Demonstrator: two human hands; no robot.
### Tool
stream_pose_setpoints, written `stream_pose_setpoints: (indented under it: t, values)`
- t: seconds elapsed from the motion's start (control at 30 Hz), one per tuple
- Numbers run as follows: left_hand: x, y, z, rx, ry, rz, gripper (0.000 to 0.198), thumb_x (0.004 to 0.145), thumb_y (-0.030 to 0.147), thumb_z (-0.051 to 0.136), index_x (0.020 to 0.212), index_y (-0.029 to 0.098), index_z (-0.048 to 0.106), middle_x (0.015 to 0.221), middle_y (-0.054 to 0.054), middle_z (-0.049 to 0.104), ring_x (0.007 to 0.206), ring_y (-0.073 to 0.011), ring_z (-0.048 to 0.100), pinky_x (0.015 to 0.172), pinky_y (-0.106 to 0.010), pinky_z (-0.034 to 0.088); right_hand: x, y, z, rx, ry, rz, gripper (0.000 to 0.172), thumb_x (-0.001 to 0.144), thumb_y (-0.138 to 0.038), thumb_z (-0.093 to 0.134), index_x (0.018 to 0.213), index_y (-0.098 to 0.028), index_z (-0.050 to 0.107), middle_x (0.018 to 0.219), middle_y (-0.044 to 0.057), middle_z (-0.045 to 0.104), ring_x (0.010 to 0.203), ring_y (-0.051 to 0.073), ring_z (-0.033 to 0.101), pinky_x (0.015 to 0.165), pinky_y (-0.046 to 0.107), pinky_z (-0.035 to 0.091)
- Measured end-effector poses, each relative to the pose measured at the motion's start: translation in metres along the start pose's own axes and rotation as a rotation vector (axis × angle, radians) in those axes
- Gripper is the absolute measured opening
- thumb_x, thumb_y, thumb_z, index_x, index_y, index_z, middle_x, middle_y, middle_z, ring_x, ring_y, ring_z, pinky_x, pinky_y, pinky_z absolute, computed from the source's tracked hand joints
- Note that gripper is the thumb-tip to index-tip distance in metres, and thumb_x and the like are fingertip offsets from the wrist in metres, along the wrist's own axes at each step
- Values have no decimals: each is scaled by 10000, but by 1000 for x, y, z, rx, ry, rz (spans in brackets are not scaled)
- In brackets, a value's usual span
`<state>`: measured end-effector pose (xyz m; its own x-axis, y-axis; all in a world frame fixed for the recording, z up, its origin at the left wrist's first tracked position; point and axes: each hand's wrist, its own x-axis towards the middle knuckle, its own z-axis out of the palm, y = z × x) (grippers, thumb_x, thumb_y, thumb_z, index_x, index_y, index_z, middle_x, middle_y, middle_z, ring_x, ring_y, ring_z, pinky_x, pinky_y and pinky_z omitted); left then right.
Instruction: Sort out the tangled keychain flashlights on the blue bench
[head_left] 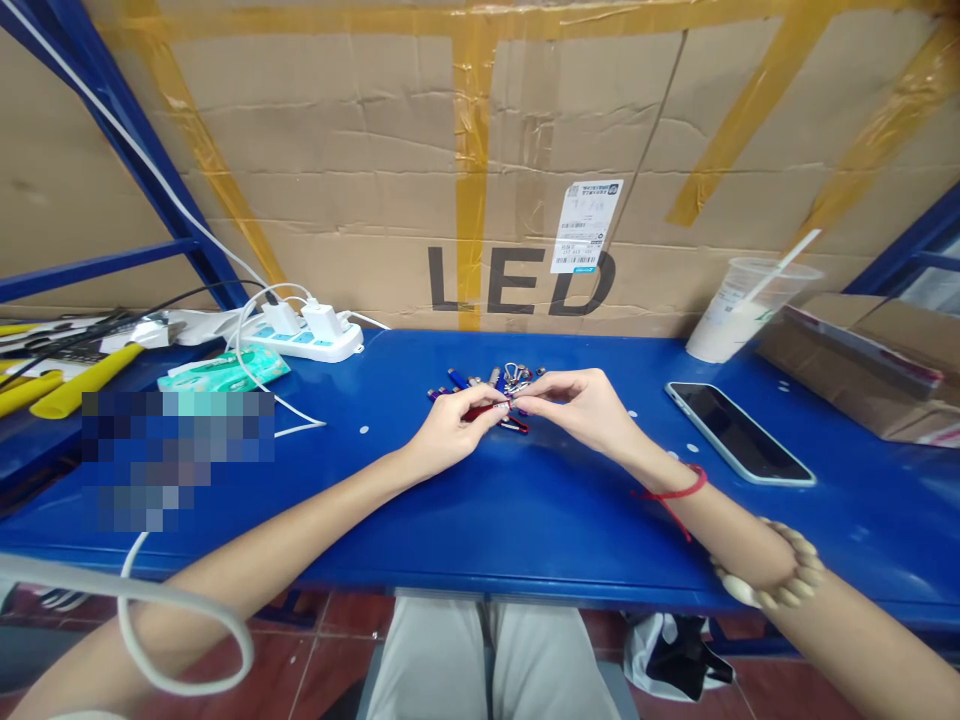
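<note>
Blue tabletop [480, 540] lies beneath a slim red item [485, 410].

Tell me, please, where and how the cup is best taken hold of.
Probably around the middle of the cup, coming from its left: it narrows downward from a wide rim, the box crowds its right, and the straw sticks out of the top, leaning right.

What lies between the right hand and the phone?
Head view: blue tabletop with small pale spots between the right hand and the phone; what the spots are, I can't tell.
</note>
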<state>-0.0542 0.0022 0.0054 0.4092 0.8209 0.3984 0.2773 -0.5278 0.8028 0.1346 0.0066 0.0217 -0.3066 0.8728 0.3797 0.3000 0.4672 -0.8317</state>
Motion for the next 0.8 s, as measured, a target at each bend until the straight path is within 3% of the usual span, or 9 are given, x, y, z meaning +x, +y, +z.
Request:
stream_pose_setpoints:
  t: [0.17, 0.43, 0.57, 0.8]
  values:
    - [-6, 1, 2, 137, -32, 76, 150, 850, 272, 501, 864, 150, 587, 828, -45, 678, 752, -154, 628, 701, -238, 473, -1, -4, -3, -26, -73, 109, 269, 636, -410, 730, 703, -150, 729, 664, 52, 712, 611, 177, 658, 570, 256, 520]
    - [-11, -2, 1, 333, -81, 163, 144, 876, 250, 452, 859, 172, 573, 827, -52, 669, 730, -158, 629, 651, -234, 469, -7, -6, 6, -110, -52, 174, 282, 637, -422, 709, 637, -141, 704, 607, 57, 693, 533, 156, 614, 484, 236, 474]
    - [-13, -5, 3, 377, -61, 203, 166, 892, 263, 431, 863, 175, 568, 834, -57, 659, 734, -155, 624, 661, -235, 469, -7, -5, 8, 12, -65, 244, 326, 602, -463, 729, 607, -139, 689, 556, 43, 669, 491, 131, 591, 465, 220, 473]
    - [-11, -5, 5, 398, -39, 249, 155, 889, 241, 436, 834, 164, 558, 790, -54, 646, 714, -152, 609, 666, -238, 465, -4, -9, 11, 289, -46, 530, 379, 474, -461, 811, 543, -123, 654, 532, 19, 633, 451, 79, 546, 483, 206, 511]
